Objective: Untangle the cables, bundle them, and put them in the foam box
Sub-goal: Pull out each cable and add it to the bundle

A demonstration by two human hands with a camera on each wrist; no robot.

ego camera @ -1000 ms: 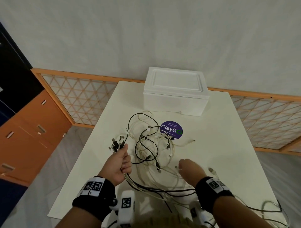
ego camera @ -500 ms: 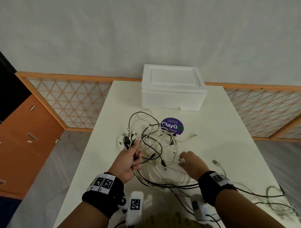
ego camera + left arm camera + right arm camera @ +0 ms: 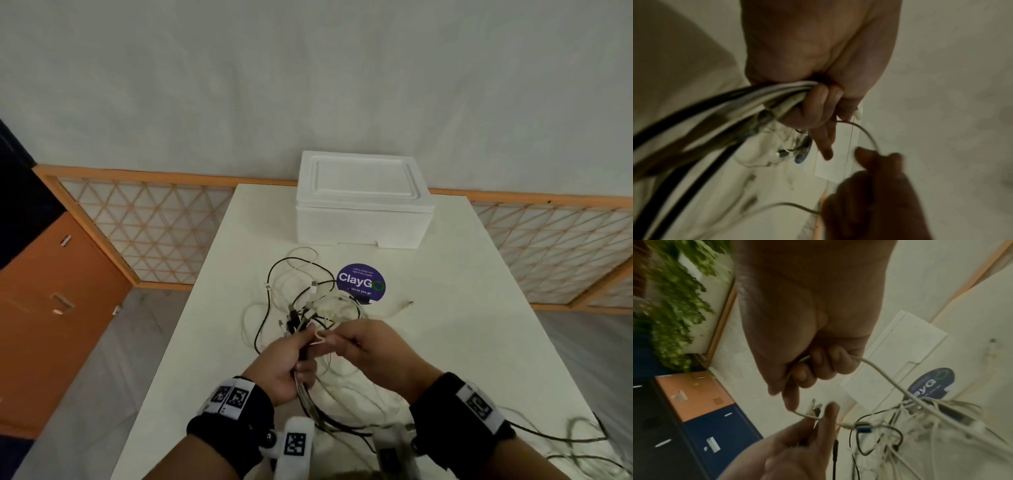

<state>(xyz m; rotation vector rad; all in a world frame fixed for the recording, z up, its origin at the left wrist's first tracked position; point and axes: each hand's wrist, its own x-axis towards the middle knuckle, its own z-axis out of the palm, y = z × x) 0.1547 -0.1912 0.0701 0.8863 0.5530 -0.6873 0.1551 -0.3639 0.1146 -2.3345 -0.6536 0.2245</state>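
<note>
Gathering plug ends, my left hand [image 3: 286, 359] fists a sheaf of cables [image 3: 308, 308] at lower centre so they stay sorted, while my right hand [image 3: 366, 346] pinches one white cable [image 3: 890, 379] toward it (the next recruit, I judge). The foam box [image 3: 363, 212] waits lidded at the surface's [image 3: 462, 325] far edge.

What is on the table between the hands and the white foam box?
In the head view, the tangled cables and a round purple sticker lie between the hands and the closed foam box.
</note>
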